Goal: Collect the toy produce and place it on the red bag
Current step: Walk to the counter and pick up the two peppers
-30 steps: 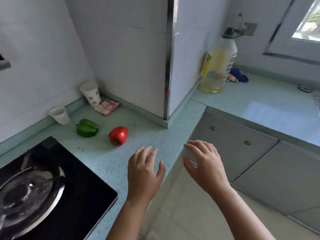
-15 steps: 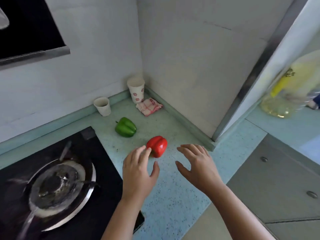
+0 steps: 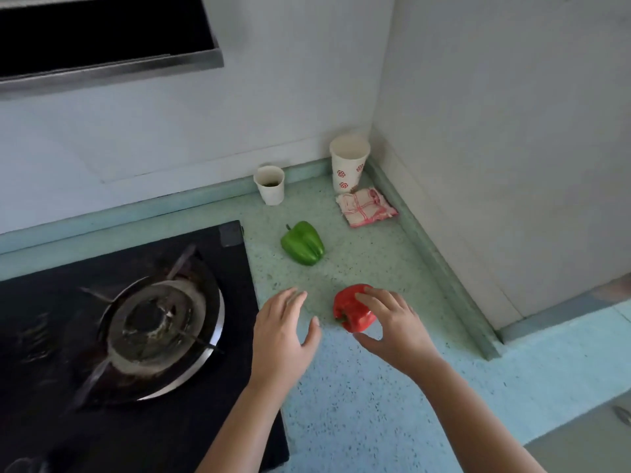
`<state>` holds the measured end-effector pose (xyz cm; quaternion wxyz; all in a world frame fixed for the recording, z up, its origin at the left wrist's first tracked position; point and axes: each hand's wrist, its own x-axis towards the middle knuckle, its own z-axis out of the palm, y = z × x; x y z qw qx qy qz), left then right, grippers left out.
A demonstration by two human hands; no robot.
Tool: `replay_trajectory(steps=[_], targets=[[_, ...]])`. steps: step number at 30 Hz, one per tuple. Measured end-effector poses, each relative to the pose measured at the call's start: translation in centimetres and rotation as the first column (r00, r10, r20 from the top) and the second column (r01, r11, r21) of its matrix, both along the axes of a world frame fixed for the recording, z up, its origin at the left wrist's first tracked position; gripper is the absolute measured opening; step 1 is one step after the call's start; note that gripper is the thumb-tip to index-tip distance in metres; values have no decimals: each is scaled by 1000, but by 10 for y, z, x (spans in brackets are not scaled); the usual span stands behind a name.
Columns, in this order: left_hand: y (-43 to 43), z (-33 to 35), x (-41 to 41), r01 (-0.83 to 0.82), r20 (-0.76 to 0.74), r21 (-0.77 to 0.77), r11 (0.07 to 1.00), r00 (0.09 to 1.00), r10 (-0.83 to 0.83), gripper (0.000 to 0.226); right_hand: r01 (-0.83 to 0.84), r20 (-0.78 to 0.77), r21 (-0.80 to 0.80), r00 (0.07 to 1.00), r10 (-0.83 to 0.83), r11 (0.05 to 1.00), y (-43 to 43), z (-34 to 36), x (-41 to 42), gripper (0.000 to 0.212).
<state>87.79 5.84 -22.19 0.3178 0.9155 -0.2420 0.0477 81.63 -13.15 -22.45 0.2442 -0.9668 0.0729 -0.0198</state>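
Since half a second earlier, both hands had been brought forward over the counter, and the right hand (image 3: 392,322) had been carried onto the red pepper (image 3: 351,308), which a moment before had lain just ahead of the fingertips. That pepper was seen lying on its side on the speckled countertop (image 3: 358,404), with spread fingers draped over its top and the thumb curled beneath its near side; whether the grasp had been closed firmly could not be told. The left hand (image 3: 283,332) was held open, empty, just beside it above the counter edge of the stove (image 3: 136,319). For the step to be done well, it was judged that the thumb and fingers should be set on opposite flanks of the glossy body before any lift. The green pepper (image 3: 302,243) was left farther back, well apart, near the small cup (image 3: 269,185), the patterned cup (image 3: 349,163) and the folded cloth (image 3: 367,207). No red bag was visible anywhere, and the pepper's far side was hidden by the fingers.
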Motion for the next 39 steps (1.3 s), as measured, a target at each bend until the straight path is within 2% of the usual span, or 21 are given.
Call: replay_trajectory(steps=[10,17,24,30,39], targets=[[-24,-11,32,-79,-45,32,996,996,81,45,-44,-75,148,996,55,988,-18,-19,33,67],[-44,-17,62,-93,-29,5,996,995,93,45,55,-133,359,991,-7,932,-28,-27,52,67],[-62,-23,94,-95,-50,-3,995,994,95,49,118,-88,410,992,-90,905,-42,-21,79,61],[-73,-33,115,-120,-49,13,993,991,121,54,182,-79,439,983,-164,880,-52,-20,99,63],[-82,-47,125,-173,-108,53,984,978,178,72,235,-70,463,971,-229,855,-58,-26,113,64]])
